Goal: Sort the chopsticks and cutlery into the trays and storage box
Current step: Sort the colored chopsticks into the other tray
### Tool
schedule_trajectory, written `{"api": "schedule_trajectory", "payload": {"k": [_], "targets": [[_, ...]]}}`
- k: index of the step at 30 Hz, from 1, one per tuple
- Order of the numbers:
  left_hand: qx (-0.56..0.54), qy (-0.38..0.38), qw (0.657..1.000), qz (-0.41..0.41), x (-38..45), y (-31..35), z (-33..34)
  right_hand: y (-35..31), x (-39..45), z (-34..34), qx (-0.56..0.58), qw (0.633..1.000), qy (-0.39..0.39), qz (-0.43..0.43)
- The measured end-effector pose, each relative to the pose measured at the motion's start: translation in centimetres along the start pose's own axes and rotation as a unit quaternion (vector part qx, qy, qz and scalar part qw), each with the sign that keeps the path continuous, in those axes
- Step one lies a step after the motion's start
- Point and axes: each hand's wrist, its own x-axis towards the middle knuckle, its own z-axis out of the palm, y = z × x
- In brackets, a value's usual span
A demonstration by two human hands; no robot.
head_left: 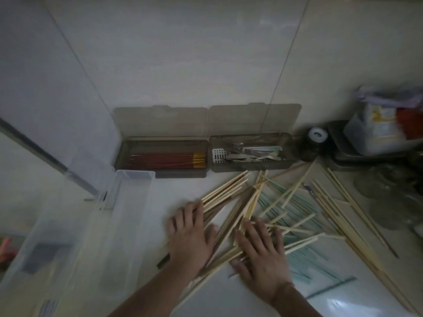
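Note:
A loose pile of pale wooden chopsticks fans across the white counter, mixed with light green chopsticks. My left hand lies flat on the pile's left part, fingers straight. My right hand presses flat on the pile beside it, fingers spread. At the back a grey tray holds dark red chopsticks with yellow ends. The grey tray to its right holds metal cutlery. A clear storage box stands at the left.
Both trays' lids lean open against the tiled wall. Long thin bamboo skewers lie at the right. A dark jar with a white cap and a plastic container of packets stand at the back right.

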Motion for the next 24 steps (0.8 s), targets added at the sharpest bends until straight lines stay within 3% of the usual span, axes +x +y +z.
{"api": "schedule_trajectory", "payload": {"k": [6, 10, 14, 16, 18, 20, 24], "targets": [[-0.048, -0.039, 0.998, -0.006, -1.8, 4.6, 0.2, 3.2, 0.4, -0.8, 0.002, 0.999, -0.029, -0.015], [-0.071, -0.081, 0.994, 0.029, -2.0, 5.9, -0.7, 4.9, 0.5, -1.8, 0.072, 0.996, 0.022, -0.041], [-0.086, -0.061, 0.982, 0.154, -0.4, 2.7, -4.5, 7.8, 0.8, -3.7, 0.110, 0.979, 0.138, 0.103], [-0.101, 0.023, 0.970, 0.219, 0.6, -0.2, -7.0, 10.1, 1.2, -4.0, 0.073, 0.972, 0.133, 0.181], [-0.123, 0.094, 0.968, 0.200, 1.2, -4.0, -9.0, 11.8, 1.7, -4.2, 0.036, 0.977, 0.081, 0.195], [-0.122, 0.102, 0.979, 0.130, 0.4, -7.5, -10.7, 12.2, 2.3, -4.7, 0.006, 0.981, 0.033, 0.192], [-0.046, -0.017, 0.999, 0.016, -2.7, -12.0, -11.5, 12.2, 2.2, -4.8, -0.006, 0.983, 0.022, 0.180]]}}
